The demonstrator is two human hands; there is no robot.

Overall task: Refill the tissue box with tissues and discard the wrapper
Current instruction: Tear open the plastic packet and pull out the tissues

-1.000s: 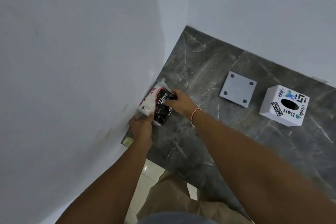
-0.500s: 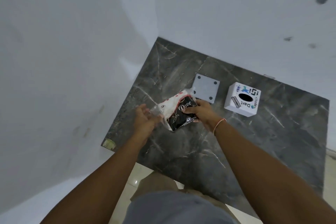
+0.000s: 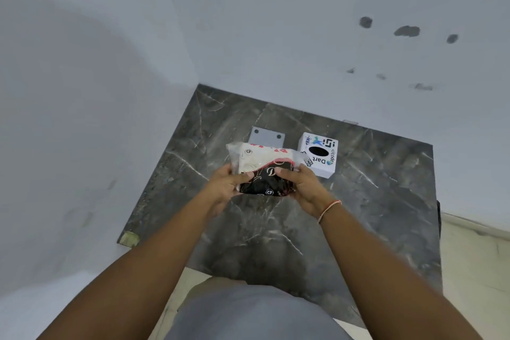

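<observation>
A tissue pack [image 3: 263,170] in a black, white and red plastic wrapper is held above the dark marble tabletop [image 3: 372,201]. My left hand [image 3: 227,188] grips its left side and my right hand [image 3: 305,188] grips its right side, thumbs on top. The white cube tissue box [image 3: 320,154], printed with logos and showing a black oval opening on top, stands on the table just behind and right of the pack. Behind the pack lies the box's grey square base plate [image 3: 267,136], half hidden by the wrapper.
White walls close the table on the left and back sides, meeting in a corner [image 3: 197,83]. The table's front edge runs above a pale tiled floor [image 3: 474,270]. My legs show at the bottom of the view.
The pack has been lifted from the left wall side of the table to the middle, in front of the box. Both hands now hold it; my left hand was loose half a second ago.
</observation>
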